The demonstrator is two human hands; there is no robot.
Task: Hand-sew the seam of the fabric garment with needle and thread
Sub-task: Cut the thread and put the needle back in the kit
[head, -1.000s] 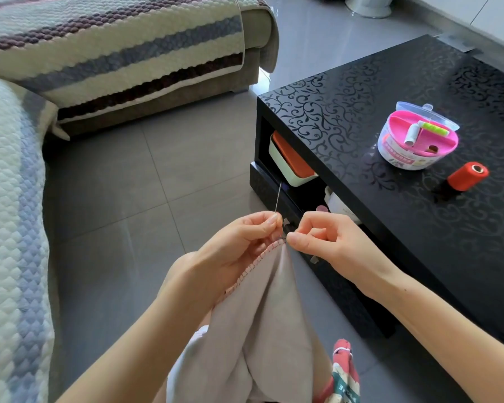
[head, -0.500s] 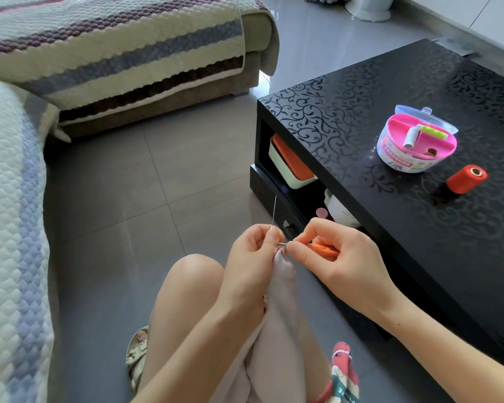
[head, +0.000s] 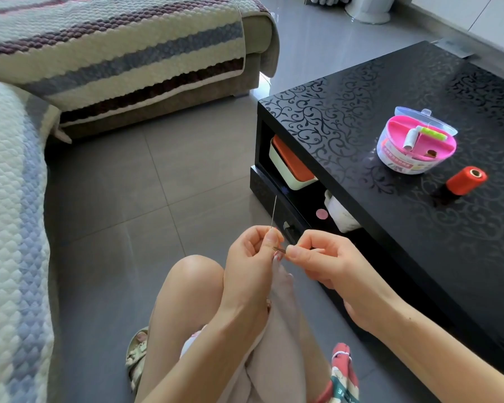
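The pale beige fabric garment hangs from my left hand down into my lap. That hand pinches its top edge. In the same fingers it holds the needle, which points straight up above them. My right hand is closed on a small tool whose dark metal tip touches the fabric's top, right against my left fingertips. Most of the tool is hidden inside the hand. I cannot make out the thread.
A black patterned low table stands at my right with a pink sewing box and a red thread spool on it. An orange-lidded box sits on its shelf. A quilted sofa is at my left, and my bare knee is below my hands.
Both hands have dropped lower and the fabric is now gathered narrow under my left hand. An orange-handled tool appeared in my right hand, which brought it to the fabric's top edge.
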